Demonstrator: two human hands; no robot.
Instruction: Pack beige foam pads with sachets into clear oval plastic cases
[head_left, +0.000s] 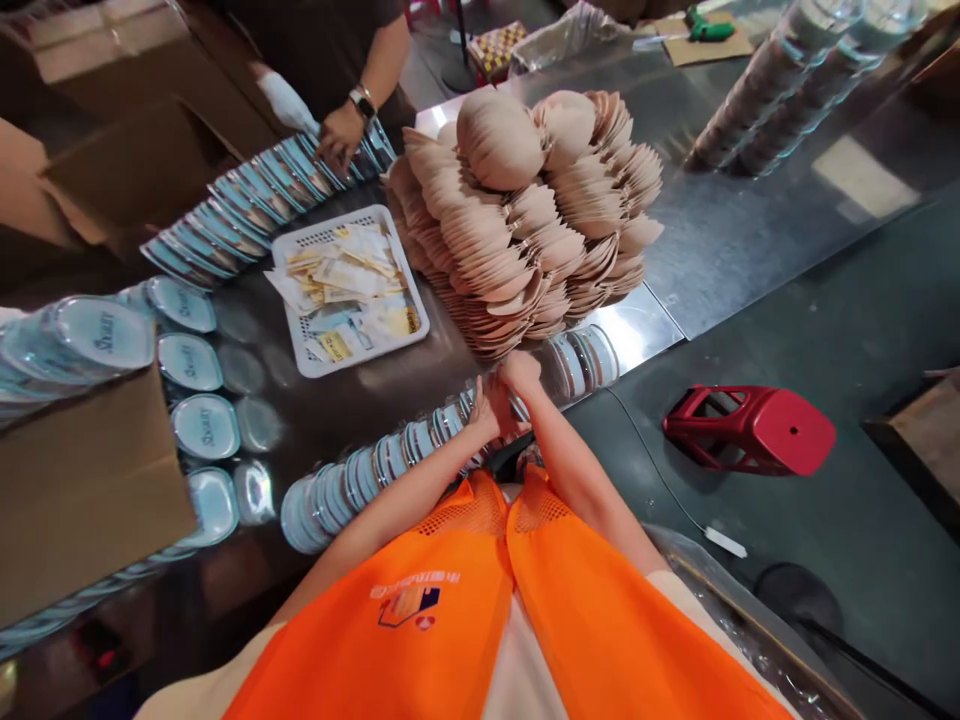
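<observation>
My left hand (491, 412) and my right hand (520, 374) are close together at the table's near edge, fingers curled around a clear plastic case (519, 407) that they mostly hide. A long row of similar cases with pale blue labels (375, 470) runs leftward from my left hand. Just right of my right hand stand several more cases (581, 360). Beyond both hands rises a large heap of beige cup-shaped pads (495, 235), nested in stacks.
A white basket (304, 355) holds paper packets. Across the table, a co-worker's hand (343, 133) touches another row of cases (247, 205). Cardboard boxes (90, 450) stand left, tall case stacks (772, 90) far right. A red stool (757, 430) and cable (656, 465) lie right.
</observation>
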